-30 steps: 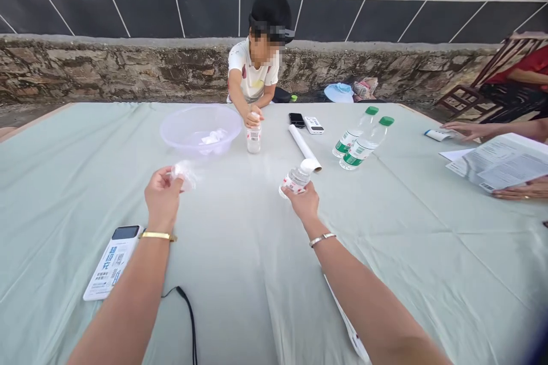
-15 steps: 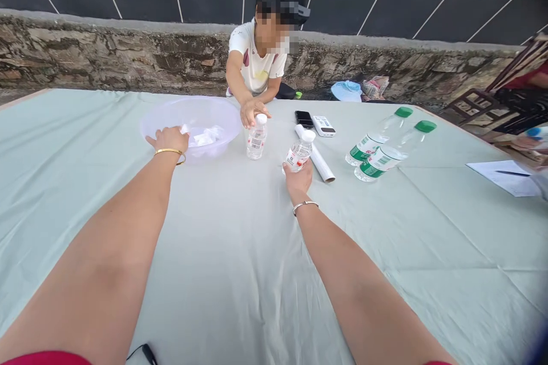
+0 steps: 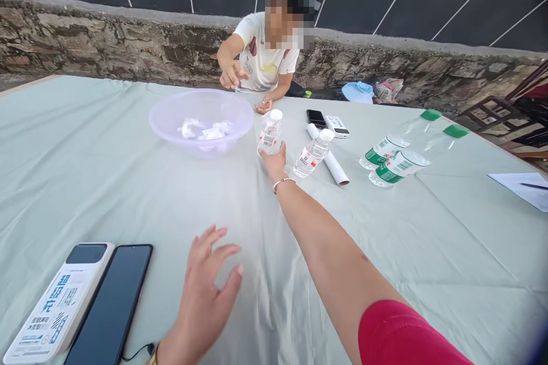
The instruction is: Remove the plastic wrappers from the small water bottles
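Note:
My right hand [image 3: 274, 162] is wrapped around the lower part of a small clear water bottle [image 3: 269, 136] with a white cap, which stands on the cloth. Just right of it is a second small white-capped bottle [image 3: 311, 157], untouched. My left hand [image 3: 208, 285] hovers over the near part of the table, fingers spread and holding nothing. Beyond and to the left stands a translucent purple basin [image 3: 160, 128] with crumpled white tissue [image 3: 214, 129] inside.
Across the table a person [image 3: 269, 68] holds one hand raised behind the basin. A white roll [image 3: 336, 166], two green-capped bottles [image 3: 396, 168], a far phone [image 3: 315, 118] and a paper with a pen [image 3: 520, 185] lie rightward. A power bank [image 3: 60, 302] and phone [image 3: 113, 302] lie near left.
My left hand has left the basin and come back toward me. My right hand has gone from the right small bottle to the left one. The other person's hand has let go of that bottle.

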Demonstrator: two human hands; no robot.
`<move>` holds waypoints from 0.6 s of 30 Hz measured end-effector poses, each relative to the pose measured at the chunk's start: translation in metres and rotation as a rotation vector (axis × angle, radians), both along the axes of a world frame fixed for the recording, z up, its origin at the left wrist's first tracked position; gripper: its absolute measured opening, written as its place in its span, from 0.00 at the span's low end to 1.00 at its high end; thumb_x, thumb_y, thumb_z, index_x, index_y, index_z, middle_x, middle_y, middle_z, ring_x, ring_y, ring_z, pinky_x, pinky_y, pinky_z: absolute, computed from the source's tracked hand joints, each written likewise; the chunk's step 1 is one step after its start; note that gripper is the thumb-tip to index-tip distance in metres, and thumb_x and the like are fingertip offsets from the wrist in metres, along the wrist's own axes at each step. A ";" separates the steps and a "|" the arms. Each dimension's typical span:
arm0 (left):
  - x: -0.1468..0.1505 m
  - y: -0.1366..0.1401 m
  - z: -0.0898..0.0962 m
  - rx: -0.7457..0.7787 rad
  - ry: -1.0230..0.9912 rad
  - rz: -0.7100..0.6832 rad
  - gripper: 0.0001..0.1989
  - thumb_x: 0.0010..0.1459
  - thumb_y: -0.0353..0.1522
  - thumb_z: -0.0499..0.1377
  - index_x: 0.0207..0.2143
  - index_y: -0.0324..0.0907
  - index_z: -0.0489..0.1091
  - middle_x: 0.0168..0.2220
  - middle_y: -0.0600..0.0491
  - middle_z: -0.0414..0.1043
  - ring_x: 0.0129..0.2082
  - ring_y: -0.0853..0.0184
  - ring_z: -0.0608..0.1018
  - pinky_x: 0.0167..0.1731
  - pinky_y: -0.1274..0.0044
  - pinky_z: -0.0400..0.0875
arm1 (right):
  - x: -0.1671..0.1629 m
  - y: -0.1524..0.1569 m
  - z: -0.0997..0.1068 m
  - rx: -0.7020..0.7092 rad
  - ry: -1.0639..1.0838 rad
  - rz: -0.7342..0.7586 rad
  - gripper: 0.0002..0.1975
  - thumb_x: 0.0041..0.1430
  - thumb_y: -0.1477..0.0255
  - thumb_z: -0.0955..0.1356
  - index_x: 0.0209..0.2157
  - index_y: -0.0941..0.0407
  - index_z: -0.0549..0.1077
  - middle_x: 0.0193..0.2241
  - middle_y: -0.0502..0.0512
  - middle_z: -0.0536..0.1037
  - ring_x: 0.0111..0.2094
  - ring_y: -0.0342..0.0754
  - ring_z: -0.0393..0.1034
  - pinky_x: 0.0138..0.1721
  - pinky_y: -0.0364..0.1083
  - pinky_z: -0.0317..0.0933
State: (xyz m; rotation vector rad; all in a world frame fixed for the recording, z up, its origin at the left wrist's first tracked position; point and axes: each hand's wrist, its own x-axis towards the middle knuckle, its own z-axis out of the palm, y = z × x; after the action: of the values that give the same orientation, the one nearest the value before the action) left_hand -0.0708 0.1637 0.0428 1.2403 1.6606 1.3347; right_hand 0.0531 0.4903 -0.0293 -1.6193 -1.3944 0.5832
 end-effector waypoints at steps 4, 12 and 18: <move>0.001 -0.032 -0.015 -0.077 0.001 -0.038 0.08 0.46 0.34 0.66 0.32 0.54 0.78 0.50 0.47 0.71 0.59 0.45 0.63 0.60 0.50 0.43 | -0.007 0.015 0.001 -0.127 0.006 -0.036 0.37 0.42 0.63 0.73 0.54 0.55 0.61 0.50 0.60 0.71 0.50 0.56 0.66 0.52 0.53 0.56; 0.008 -0.055 -0.007 -0.135 -0.024 -0.071 0.07 0.49 0.38 0.63 0.33 0.53 0.77 0.48 0.47 0.72 0.57 0.48 0.66 0.54 0.54 0.59 | 0.009 -0.064 0.014 -0.158 0.000 -0.060 0.25 0.44 0.63 0.72 0.44 0.55 0.66 0.41 0.56 0.76 0.41 0.51 0.70 0.43 0.49 0.62; 0.019 -0.082 0.008 -0.182 -0.171 -0.037 0.12 0.50 0.41 0.62 0.37 0.49 0.75 0.49 0.46 0.71 0.52 0.50 0.70 0.38 0.66 0.72 | 0.033 -0.181 0.027 -0.159 0.020 -0.004 0.23 0.41 0.64 0.72 0.40 0.55 0.68 0.36 0.53 0.77 0.37 0.51 0.72 0.40 0.49 0.64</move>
State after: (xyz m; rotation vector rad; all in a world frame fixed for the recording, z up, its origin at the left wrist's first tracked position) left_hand -0.0520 0.0813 0.0507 1.0174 1.5918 1.2023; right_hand 0.0856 0.3096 -0.0025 -1.7367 -1.3585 0.7216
